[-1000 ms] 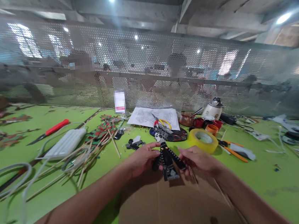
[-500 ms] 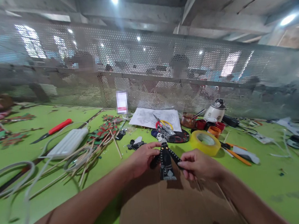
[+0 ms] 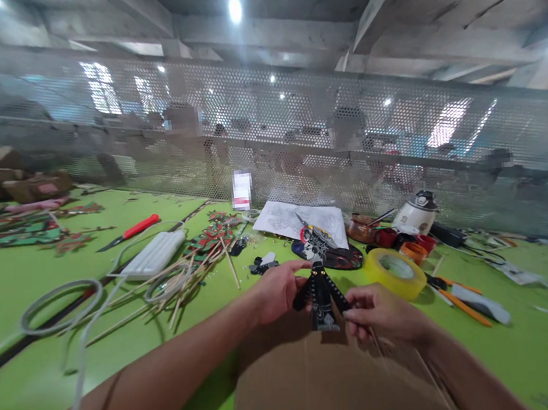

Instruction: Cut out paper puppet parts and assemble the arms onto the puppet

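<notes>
A flat black jointed puppet figure (image 3: 321, 298) with white patterning, a pale head in profile and two sleeve-like arms is held up over a cardboard sheet (image 3: 322, 382). Gold-coloured dots mark its shoulders. My left hand (image 3: 283, 290) is closed on the figure's left side near the shoulder; its fingertips are partly hidden behind the figure. Between thumb and fingers, my right hand (image 3: 376, 311) pinches the end of the arm on the right. Just left of the figure lie small black and white cut pieces (image 3: 263, 263).
Right of the figure are a yellow tape roll (image 3: 395, 273), orange-handled pliers (image 3: 465, 302) and paint jars (image 3: 413, 252). Scissors (image 3: 301, 221) rest on a printed sheet (image 3: 275, 218). Leftward lie wooden sticks (image 3: 185, 292), a white power strip (image 3: 154, 253) and a red-handled knife (image 3: 134, 229). A perforated screen (image 3: 268, 147) stands behind.
The view has swung left, so everything sits further right in the picture. The figure's arm on the left now spreads out more clearly from its body. Both hands keep their hold.
</notes>
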`<act>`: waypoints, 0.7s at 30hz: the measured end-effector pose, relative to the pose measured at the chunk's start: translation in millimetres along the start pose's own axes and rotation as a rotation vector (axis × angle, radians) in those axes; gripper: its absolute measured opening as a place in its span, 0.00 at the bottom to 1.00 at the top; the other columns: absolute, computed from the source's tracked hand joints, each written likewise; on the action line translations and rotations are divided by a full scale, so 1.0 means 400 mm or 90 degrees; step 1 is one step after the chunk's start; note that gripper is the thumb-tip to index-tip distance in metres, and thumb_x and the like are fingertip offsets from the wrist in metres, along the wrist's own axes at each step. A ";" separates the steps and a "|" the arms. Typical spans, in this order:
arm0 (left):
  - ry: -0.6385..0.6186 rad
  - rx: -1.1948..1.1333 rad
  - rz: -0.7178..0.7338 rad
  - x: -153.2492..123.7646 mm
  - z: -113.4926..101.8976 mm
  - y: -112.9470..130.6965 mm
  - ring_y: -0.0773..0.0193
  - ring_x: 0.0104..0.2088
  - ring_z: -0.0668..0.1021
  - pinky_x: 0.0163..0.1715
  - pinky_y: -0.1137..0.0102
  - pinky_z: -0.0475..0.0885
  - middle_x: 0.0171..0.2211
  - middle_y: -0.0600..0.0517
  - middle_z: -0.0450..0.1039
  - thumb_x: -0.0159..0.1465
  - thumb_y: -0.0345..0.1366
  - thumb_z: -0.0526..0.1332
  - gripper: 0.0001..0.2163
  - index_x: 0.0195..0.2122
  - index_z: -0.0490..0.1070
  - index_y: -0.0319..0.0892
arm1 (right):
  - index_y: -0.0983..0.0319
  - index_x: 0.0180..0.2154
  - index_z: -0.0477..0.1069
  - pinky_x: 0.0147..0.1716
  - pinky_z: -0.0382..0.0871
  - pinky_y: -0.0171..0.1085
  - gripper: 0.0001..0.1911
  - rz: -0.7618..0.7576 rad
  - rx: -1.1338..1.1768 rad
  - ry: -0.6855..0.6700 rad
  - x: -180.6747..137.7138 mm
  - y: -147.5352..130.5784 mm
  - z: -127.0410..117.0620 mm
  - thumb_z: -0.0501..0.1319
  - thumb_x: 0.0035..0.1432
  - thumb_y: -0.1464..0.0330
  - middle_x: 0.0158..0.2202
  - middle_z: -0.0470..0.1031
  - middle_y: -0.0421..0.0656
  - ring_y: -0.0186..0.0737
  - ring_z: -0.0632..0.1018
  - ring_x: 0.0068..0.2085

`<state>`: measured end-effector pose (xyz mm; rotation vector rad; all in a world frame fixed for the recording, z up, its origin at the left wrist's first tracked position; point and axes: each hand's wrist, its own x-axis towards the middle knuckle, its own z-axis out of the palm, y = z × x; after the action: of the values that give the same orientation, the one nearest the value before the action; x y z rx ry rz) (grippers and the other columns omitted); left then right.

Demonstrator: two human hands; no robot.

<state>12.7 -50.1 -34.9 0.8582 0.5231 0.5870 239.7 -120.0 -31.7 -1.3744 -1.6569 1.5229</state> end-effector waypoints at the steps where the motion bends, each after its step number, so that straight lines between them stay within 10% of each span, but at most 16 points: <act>1: -0.009 -0.004 -0.004 -0.001 0.000 0.001 0.63 0.26 0.77 0.25 0.70 0.69 0.28 0.52 0.77 0.60 0.42 0.58 0.13 0.44 0.65 0.45 | 0.65 0.32 0.71 0.25 0.65 0.31 0.19 -0.003 0.001 -0.003 0.000 0.002 -0.002 0.67 0.52 0.54 0.25 0.77 0.42 0.31 0.75 0.24; 10: -0.050 -0.031 0.010 0.001 -0.013 -0.009 0.63 0.27 0.77 0.26 0.69 0.70 0.33 0.49 0.77 0.59 0.38 0.59 0.13 0.45 0.65 0.45 | 0.64 0.34 0.73 0.28 0.66 0.34 0.19 -0.062 -0.001 0.007 -0.012 -0.015 0.000 0.64 0.56 0.53 0.28 0.76 0.42 0.34 0.74 0.27; 21: -0.093 0.024 0.005 -0.018 0.020 -0.032 0.65 0.29 0.77 0.29 0.71 0.70 0.31 0.54 0.77 0.45 0.20 0.58 0.26 0.46 0.65 0.46 | 0.65 0.35 0.76 0.33 0.68 0.36 0.25 -0.094 0.084 0.227 0.027 0.000 0.056 0.70 0.45 0.50 0.31 0.78 0.43 0.39 0.75 0.32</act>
<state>16.0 -65.6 -39.6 0.9311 0.3991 0.5181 216.1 -120.0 -40.0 -1.3307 -1.3796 1.1993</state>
